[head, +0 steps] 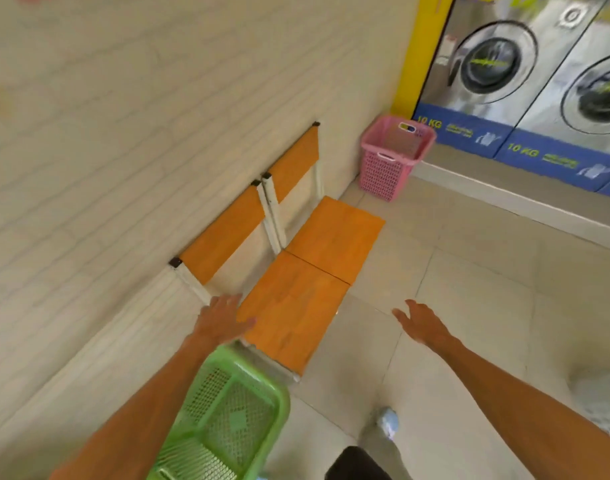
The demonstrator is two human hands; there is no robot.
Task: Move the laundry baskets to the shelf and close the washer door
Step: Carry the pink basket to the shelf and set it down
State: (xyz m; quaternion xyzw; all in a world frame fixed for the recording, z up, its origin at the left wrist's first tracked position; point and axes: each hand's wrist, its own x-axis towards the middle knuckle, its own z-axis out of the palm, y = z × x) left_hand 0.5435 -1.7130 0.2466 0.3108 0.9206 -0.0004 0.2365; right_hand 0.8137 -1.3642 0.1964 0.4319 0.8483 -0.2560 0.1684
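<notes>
A green laundry basket [227,420] stands on the floor at the bottom of the view, beside the near end of two orange chairs. My left hand [220,322] hovers just beyond its far rim, fingers spread and holding nothing. My right hand [419,322] is out over the tiled floor, also with fingers apart and holding nothing. A pink laundry basket [388,161] stands on the floor in the far corner, between the chairs and the washers. Two steel washers [494,64] with round doors fill the upper right; both doors look closed, though the image is blurred.
Two orange-seated chairs [317,268] line the cream brick wall [123,133] on the left. A raised step [525,199] runs under the washers. A yellow post [418,53] borders the machines. Pale tiled floor [470,271] spreads to the right. A dark object [355,464] sits at the bottom edge.
</notes>
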